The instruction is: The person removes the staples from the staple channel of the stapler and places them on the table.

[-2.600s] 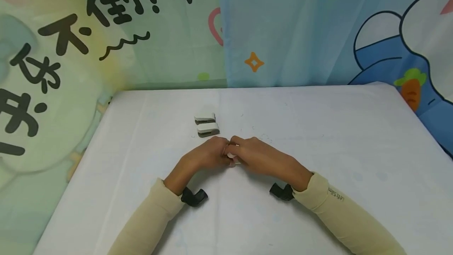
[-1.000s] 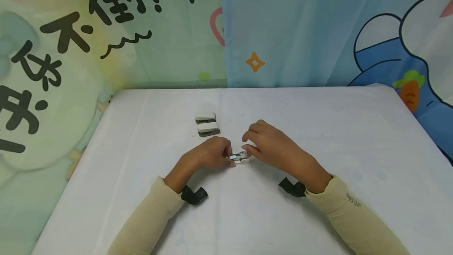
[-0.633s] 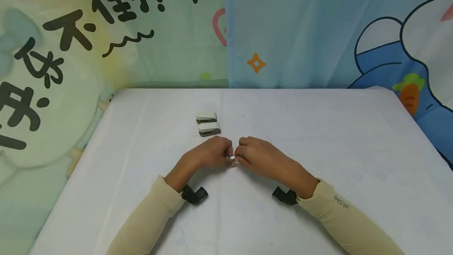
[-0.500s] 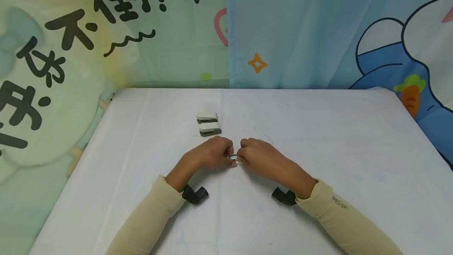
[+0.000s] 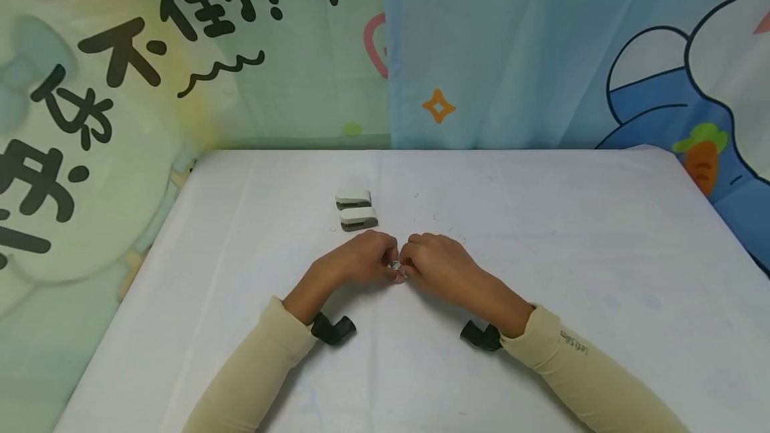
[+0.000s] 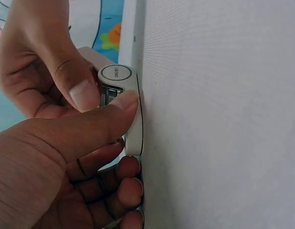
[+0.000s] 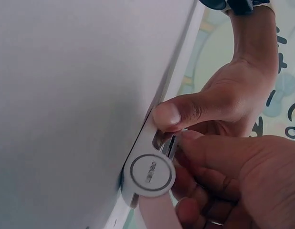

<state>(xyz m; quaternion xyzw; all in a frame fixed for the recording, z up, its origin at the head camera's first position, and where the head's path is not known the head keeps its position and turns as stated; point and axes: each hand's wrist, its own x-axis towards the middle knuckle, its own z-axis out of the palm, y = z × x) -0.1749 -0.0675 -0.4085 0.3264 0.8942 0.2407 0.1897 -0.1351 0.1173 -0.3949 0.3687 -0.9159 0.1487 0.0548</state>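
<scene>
Low over the table, my left hand (image 5: 363, 258) holds a small white stapler (image 6: 134, 136), thumb along its side. Its round "deli" hub (image 7: 151, 172) shows in both wrist views, and its pinkish-white top arm (image 7: 159, 210) is swung away from the base. My right hand (image 5: 442, 266) meets the left at the stapler, thumb and fingers curled at the metal magazine (image 7: 171, 144). Fingers hide most of that metal part; I cannot tell whether staples are between them. In the head view only a glint of metal shows between the hands.
Two white-and-grey staplers, a farther one (image 5: 353, 198) and a nearer one (image 5: 359, 219), lie side by side just beyond my left hand. Tiny staple-like bits (image 5: 457, 232) are scattered on the white tabletop (image 5: 541, 219). Printed cloth (image 5: 481, 52) hangs behind the table.
The right hand lifted up and right off the stapler about a second ago, baring its metal magazine. It has come back against the left hand, which stays in place. The other staplers have not moved.
</scene>
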